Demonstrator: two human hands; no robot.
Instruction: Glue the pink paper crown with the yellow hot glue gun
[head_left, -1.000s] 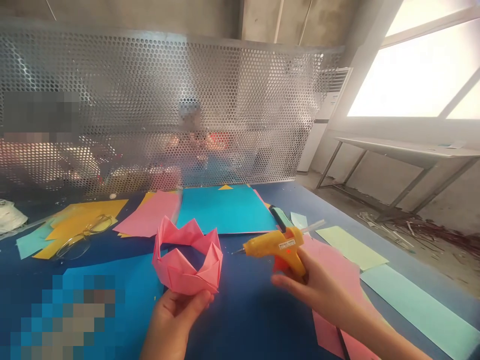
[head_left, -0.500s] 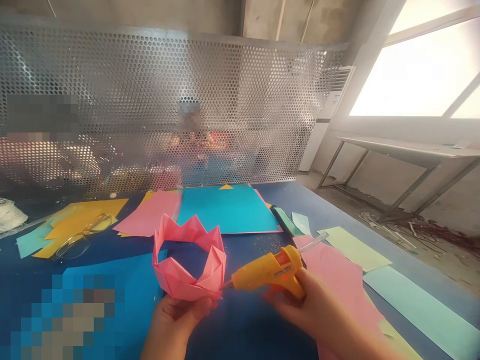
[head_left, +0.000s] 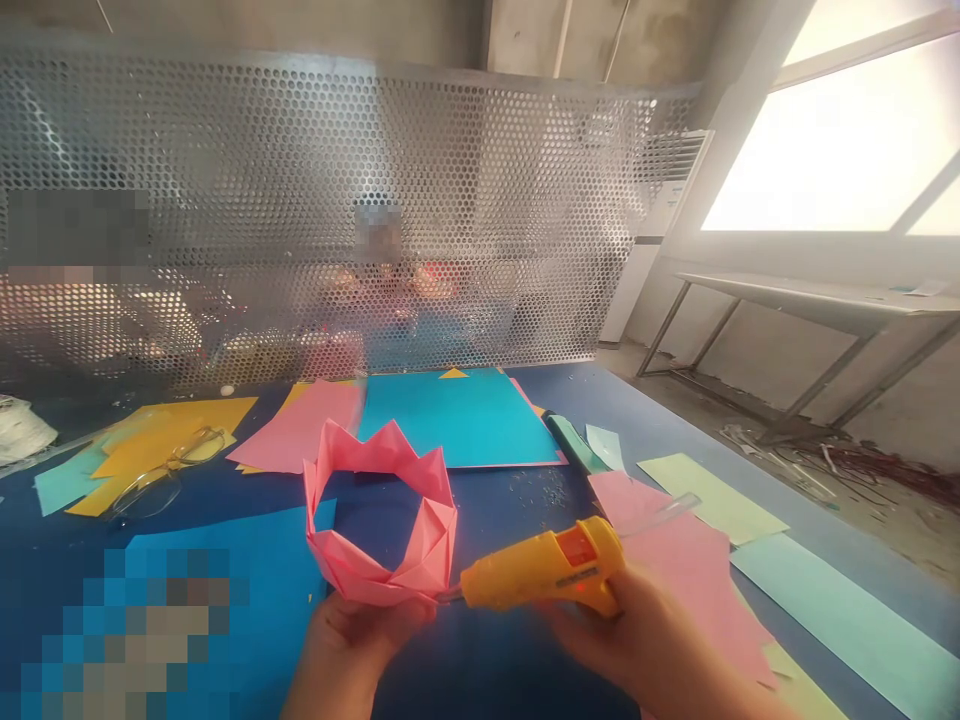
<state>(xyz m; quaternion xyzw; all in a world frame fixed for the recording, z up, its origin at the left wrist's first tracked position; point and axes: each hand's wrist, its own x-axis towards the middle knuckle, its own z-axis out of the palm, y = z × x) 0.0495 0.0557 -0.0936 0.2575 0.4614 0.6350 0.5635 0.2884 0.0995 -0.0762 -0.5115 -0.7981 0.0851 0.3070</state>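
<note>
My left hand [head_left: 352, 640] grips the pink paper crown [head_left: 380, 530] from below, just above the blue table [head_left: 510, 650]. My right hand [head_left: 637, 640] clasps the yellow glue gun [head_left: 544, 570], its nozzle touching the crown's lower right edge.

Pink paper crown [head_left: 379, 530], yellow glue gun [head_left: 544, 570]

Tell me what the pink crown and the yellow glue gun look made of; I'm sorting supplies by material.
Pink crown: folded paper, matte, with sharp creases and thin pointed flaps. Yellow glue gun: apparently moulded plastic, smooth with a slight sheen; its thin nozzle tip looks like metal, and a translucent glue stick protrudes from the back.
</note>
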